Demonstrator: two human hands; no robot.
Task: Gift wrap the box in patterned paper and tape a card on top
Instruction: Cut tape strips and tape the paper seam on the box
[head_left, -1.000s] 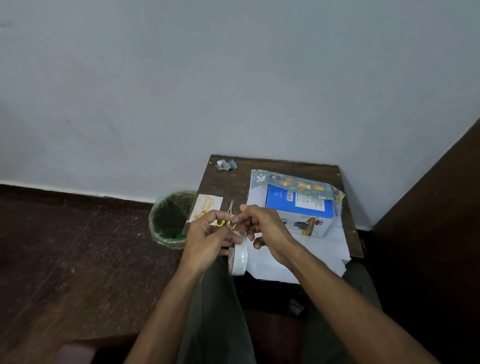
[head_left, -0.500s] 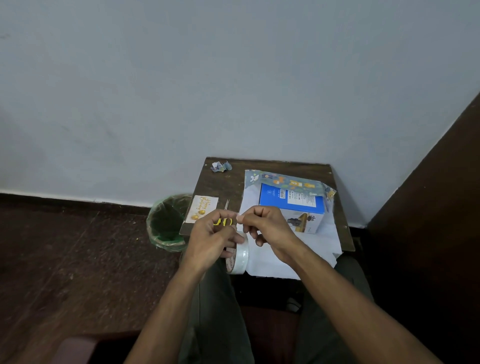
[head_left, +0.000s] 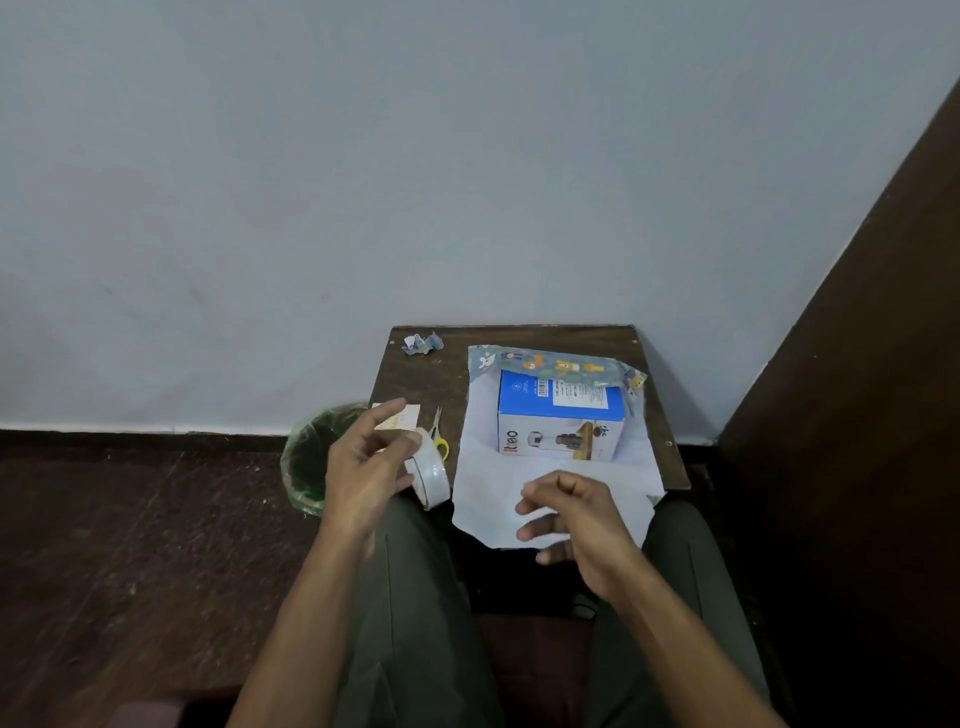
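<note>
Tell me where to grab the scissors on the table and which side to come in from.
Take the scissors by the yellow handle loops, at the end nearest the person, coming from the near table edge. The closed blades point away toward the wall, so the loops offer the natural grip. The left hand, holding the tape roll, partly covers them, so the free right hand probably suits better.

Box (head_left: 560, 422) front: letters "teo" legible; top label print and barcode too small.
</note>
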